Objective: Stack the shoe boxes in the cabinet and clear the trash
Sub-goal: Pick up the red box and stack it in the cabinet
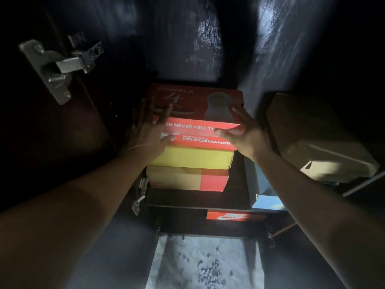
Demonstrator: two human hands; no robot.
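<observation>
red shoe box [198, 130]: top of a three-box stack inside the dark cabinet, white lettering on its front face, lid on
left hand [149, 130]: on the red shoe box's left end, fingers apart and mostly straight, flat on the lid, thumb on the front face
right hand [243, 132]: on the red shoe box's right end, fingers apart on the lid corner, thumb pressed on the front face
yellow box [191, 158]: directly under the red shoe box, touching it
yellow-and-red box [187, 180]: bottom of the stack, two below the red shoe box
shelf [198, 200]: carries the stack
blue box [253, 180]: just right of the stack, below the red shoe box, partly hidden
Nike box [231, 216]: on the level below the shelf, under the red shoe box
tan box [312, 142]: right of the red shoe box, apart, dim
door hinge [56, 67]: up and left of the red shoe box, on the dark door
speckled floor [204, 263]: far below the red shoe box
</observation>
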